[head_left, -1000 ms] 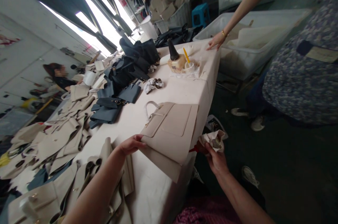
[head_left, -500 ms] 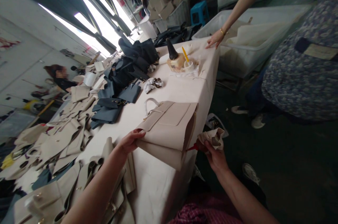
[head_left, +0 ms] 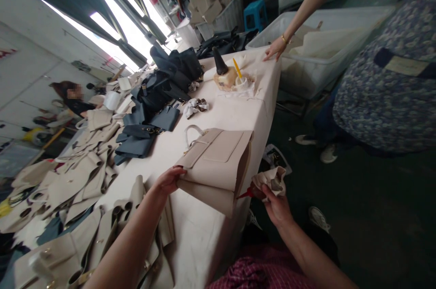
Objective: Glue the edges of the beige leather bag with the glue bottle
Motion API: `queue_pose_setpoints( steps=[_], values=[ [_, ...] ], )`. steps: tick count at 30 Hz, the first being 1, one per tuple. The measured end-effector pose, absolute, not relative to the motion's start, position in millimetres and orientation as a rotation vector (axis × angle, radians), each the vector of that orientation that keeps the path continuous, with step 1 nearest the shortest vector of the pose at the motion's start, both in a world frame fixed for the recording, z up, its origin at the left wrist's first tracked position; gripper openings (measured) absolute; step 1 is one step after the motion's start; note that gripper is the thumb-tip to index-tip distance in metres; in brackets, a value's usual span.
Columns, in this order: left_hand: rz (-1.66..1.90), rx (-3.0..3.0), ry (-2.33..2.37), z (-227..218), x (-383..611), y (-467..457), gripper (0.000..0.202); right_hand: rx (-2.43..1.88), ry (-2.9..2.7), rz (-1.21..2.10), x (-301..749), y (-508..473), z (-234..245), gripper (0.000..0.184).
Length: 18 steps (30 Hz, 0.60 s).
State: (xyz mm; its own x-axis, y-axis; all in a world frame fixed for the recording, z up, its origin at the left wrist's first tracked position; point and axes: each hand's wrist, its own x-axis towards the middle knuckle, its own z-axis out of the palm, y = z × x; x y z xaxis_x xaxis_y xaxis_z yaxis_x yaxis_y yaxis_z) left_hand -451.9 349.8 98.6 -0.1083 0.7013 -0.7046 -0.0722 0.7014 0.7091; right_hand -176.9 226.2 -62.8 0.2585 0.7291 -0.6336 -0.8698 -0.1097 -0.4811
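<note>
A beige handbag piece (head_left: 218, 157) with a wrapped handle lies at the table's near right edge, its open side facing right. My left hand (head_left: 170, 179) grips its left edge, fingers partly hidden under the material. In my right hand (head_left: 277, 203) is a small glue bottle (head_left: 259, 190) with a red pointed nozzle, wrapped in a crumpled beige cloth (head_left: 275, 178). The nozzle tip is at the lower right edge of the bag; whether it touches cannot be made out.
Dark blue bag pieces (head_left: 163, 98) and beige bag pieces (head_left: 75, 175) are heaped leftward. A glue pot with a black cone (head_left: 221, 71) and a yellow stick (head_left: 237, 69) stands farther back. A co-worker's hand (head_left: 275, 48) rests on the far table corner, beside a white bin (head_left: 327, 66).
The view has shifted slightly. My right hand still holds the bottle at the bag's lower right edge, its nozzle a little lower; my left hand keeps its grip.
</note>
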Motion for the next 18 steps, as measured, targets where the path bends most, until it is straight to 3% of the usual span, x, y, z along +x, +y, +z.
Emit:
queue_pose_setpoints(
  steps=[7,18],
  values=[
    [0.756,0.499,1.628,93,-449,349,0.013,-1.018,0.206,1.3,-173,236,-65,0.068],
    [0.837,0.447,1.625,85,-454,353,0.023,-1.007,0.223,1.396,-165,221,-59,0.059]
  ],
)
